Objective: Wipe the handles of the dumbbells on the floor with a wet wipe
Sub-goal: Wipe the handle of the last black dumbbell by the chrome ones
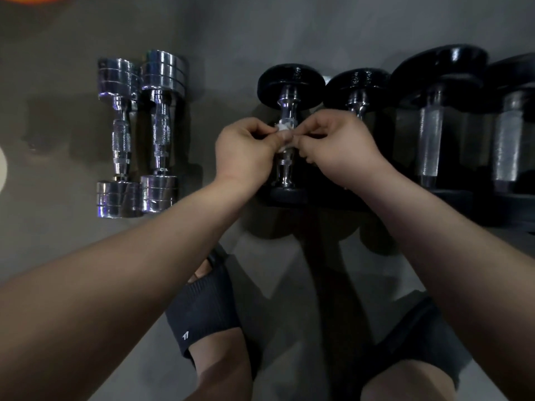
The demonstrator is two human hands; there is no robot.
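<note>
Head view: I'm looking down at a row of dumbbells lying on the floor (231, 39). The left hand (243, 153) and right hand (341, 149) are meeting over the black dumbbell (291, 82), third in the row from the left.

Both hands are pinching the wipe (285, 128). The left fingers (265, 130) and right fingers (304, 125) are curling in on it from either side. The wipe is showing as a small bunched white wad between the fingertips.

The wipe is sitting over the upper middle of the handle (285, 166), and bare knurled chrome is showing below it. I can't tell whether it's wrapping round the bar, lying on it or hovering above it. The fingers are hiding the contact.

I'm reading this as either wiping this handle or getting the wipe set on it, and I can't tell which.

For the next move I'm wanting:
- the wipe wrapping round the bar
- one hand sliding and twisting it along the full length between the plates
- the dumbbell not rolling while that's happening

The chrome pair (139, 134) is lying well apart on the left. Three more black ones are sitting to the right: one (359, 88) just beside the right hand and two bigger ones (431, 146) further out. No hand is touching any of them. I can't tell from here which of them are wiped.
</note>
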